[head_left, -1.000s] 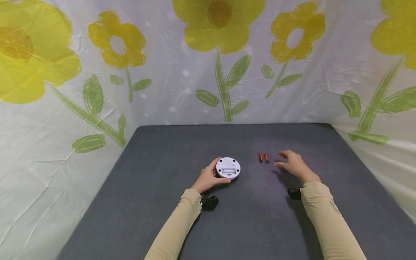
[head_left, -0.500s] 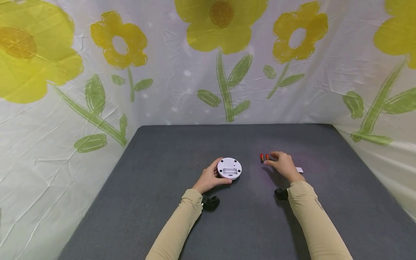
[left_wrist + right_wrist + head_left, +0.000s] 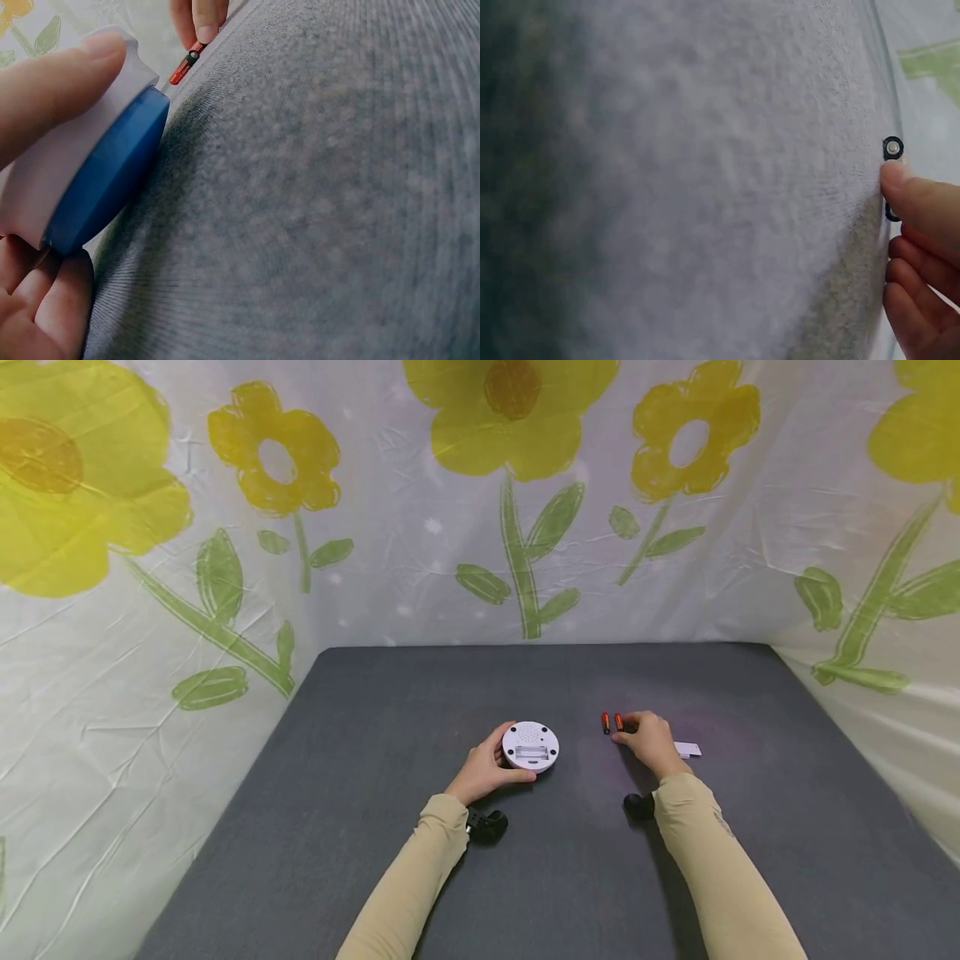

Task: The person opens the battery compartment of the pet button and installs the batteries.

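A round white device (image 3: pixel 530 733) with a blue far side (image 3: pixel 112 165) has its underside up, showing small dark feet, a speaker grille and an uncovered battery slot. My left hand (image 3: pixel 485 767) grips its rim, thumb on the near edge and fingers round the left side. Two small red and black batteries lie side by side to the right of it: the left battery (image 3: pixel 606 722) is untouched, while the right battery (image 3: pixel 618 722) is pinched between thumb and fingertips of my right hand (image 3: pixel 651 742). In the right wrist view the thumb (image 3: pixel 922 202) partly covers it.
A small white flat cover (image 3: pixel 687 749) lies just beyond my right wrist on the dark grey table (image 3: pixel 570 877). Behind and beside the table hangs a white curtain (image 3: pixel 390 527) printed with yellow flowers. Black wrist cameras are strapped to both wrists.
My right hand has moved left to the right battery and closed its fingertips on it, exposing the white cover behind. My left hand keeps its grip on the device.
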Demonstrator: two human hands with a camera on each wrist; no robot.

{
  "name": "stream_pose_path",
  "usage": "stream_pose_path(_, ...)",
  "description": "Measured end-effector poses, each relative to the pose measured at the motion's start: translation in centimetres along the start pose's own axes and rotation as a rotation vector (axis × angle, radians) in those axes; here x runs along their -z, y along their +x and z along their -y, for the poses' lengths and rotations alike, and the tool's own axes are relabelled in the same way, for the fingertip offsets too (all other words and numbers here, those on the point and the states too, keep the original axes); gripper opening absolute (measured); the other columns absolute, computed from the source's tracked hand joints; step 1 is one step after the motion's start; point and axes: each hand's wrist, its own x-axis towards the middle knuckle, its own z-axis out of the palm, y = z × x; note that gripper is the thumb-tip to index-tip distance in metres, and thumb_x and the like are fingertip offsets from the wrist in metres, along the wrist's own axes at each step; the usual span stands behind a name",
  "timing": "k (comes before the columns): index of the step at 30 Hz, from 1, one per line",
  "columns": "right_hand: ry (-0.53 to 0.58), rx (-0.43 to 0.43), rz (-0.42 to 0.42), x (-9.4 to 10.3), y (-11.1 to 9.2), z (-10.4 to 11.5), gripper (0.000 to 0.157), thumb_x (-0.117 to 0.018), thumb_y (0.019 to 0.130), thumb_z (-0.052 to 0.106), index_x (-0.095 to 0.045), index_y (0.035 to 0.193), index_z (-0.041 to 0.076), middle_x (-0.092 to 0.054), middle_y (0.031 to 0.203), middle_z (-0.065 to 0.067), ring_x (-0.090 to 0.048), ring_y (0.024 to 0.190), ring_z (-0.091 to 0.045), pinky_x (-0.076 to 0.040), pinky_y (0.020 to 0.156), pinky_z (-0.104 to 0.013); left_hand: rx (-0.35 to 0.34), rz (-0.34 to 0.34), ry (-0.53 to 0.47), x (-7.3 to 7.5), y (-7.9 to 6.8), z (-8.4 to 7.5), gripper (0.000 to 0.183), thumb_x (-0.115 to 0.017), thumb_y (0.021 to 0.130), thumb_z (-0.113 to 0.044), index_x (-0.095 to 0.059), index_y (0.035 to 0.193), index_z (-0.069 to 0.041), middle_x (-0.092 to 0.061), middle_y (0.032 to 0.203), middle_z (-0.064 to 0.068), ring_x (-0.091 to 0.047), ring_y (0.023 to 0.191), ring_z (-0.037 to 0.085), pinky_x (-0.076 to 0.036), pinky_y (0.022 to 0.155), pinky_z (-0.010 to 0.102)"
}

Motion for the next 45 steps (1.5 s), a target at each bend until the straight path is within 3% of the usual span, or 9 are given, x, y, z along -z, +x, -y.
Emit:
stream_pose_path(2,-0.006,0.004,-0.008,0.0,0.1,0.0,0.041,-0.072,0.082,0.012,-0.059,0.112,-0.012,-0.056,0.11,-0.028,-0.048,0.107,-0.043,-0.037,0.091,-0.051,-0.002,-0.003,0.006,0.1,-0.1,-0.2,0.096,-0.084,0.068,-0.025,-0.03,0.145,-0.01,-0.037,0.142,0.006,-0.041,0.125,0.018,-0.038,0.098,0.032)
stream_pose_path(8,-0.011,0.005,-0.03,-0.1,0.0,0.4,0.034,-0.073,0.08,0.011,-0.064,0.104,-0.011,-0.06,0.107,-0.027,-0.049,0.106,-0.044,-0.037,0.091,-0.051,-0.019,0.003,0.03,0.4,-1.3,-3.0,0.09,-0.082,0.071,-0.013,-0.029,0.143,0.0,-0.037,0.141,0.016,-0.041,0.125,0.025,-0.039,0.097,0.035)
stream_pose_path(13,-0.027,-0.02,-0.063,-0.1,-0.1,0.7,0.023,-0.073,0.079,0.01,-0.069,0.092,-0.008,-0.064,0.096,-0.024,-0.056,0.092,-0.039,-0.043,0.079,-0.048,-0.009,0.006,0.037,0.5,-1.8,-4.0,0.089,-0.081,0.072,-0.014,-0.029,0.143,-0.001,-0.037,0.141,0.015,-0.041,0.125,0.023,-0.039,0.098,0.034)
stream_pose_path(16,-0.04,-0.043,-0.078,-0.2,-0.2,0.8,0.019,-0.072,0.079,0.01,-0.071,0.086,-0.007,-0.065,0.091,-0.022,-0.057,0.084,-0.036,-0.044,0.072,-0.045,-0.028,0.0,0.03,0.5,-1.6,-3.5,0.089,-0.082,0.071,-0.015,-0.031,0.142,0.001,-0.038,0.14,0.017,-0.042,0.124,0.026,-0.04,0.097,0.036)
stream_pose_path(23,-0.005,-0.091,-0.173,-0.5,-0.2,0.4,0.017,-0.069,0.081,0.008,-0.07,0.085,-0.008,-0.066,0.086,-0.021,-0.056,0.081,-0.037,-0.043,0.069,-0.044,0.014,-0.011,0.055,0.0,-0.3,-0.3,0.096,-0.084,0.067,-0.03,-0.03,0.145,-0.011,-0.037,0.142,0.004,-0.041,0.125,0.015,-0.038,0.098,0.031)
stream_pose_path(28,0.04,-0.063,-0.28,-0.1,-0.4,0.3,0.017,-0.067,0.083,0.008,-0.069,0.087,-0.009,-0.066,0.084,-0.021,-0.056,0.082,-0.038,-0.042,0.069,-0.044,0.011,-0.01,0.049,0.0,-0.1,0.0,0.097,-0.085,0.066,-0.03,-0.031,0.145,-0.01,-0.037,0.142,0.005,-0.041,0.125,0.015,-0.038,0.098,0.03)
stream_pose_path(32,0.079,0.001,-0.316,0.4,-0.6,0.7,0.017,-0.068,0.084,0.008,-0.069,0.088,-0.009,-0.066,0.083,-0.021,-0.057,0.078,-0.034,-0.043,0.066,-0.041,0.004,-0.009,0.042,0.1,-0.1,0.0,0.096,-0.085,0.066,-0.027,-0.031,0.144,-0.011,-0.038,0.141,0.004,-0.041,0.124,0.014,-0.039,0.097,0.028)
stream_pose_path(38,0.128,0.069,-0.33,1.1,-0.8,2.5,0.016,-0.068,0.085,0.008,-0.069,0.092,-0.006,-0.065,0.085,-0.019,-0.057,0.076,-0.029,-0.044,0.063,-0.035,0.004,-0.005,0.041,0.1,-0.1,0.1,0.097,-0.086,0.066,-0.027,-0.031,0.144,-0.012,-0.038,0.141,0.004,-0.042,0.124,0.014,-0.038,0.097,0.027)
stream_pose_path(45,0.166,0.183,-0.22,0.5,-1.5,5.2,0.016,-0.069,0.085,0.01,-0.07,0.095,-0.002,-0.066,0.087,-0.015,-0.057,0.073,-0.023,-0.044,0.058,-0.031,0.018,-0.004,0.037,0.1,0.0,0.1,0.097,-0.086,0.066,-0.027,-0.031,0.144,-0.014,-0.038,0.141,0.004,-0.042,0.124,0.014,-0.038,0.097,0.028)
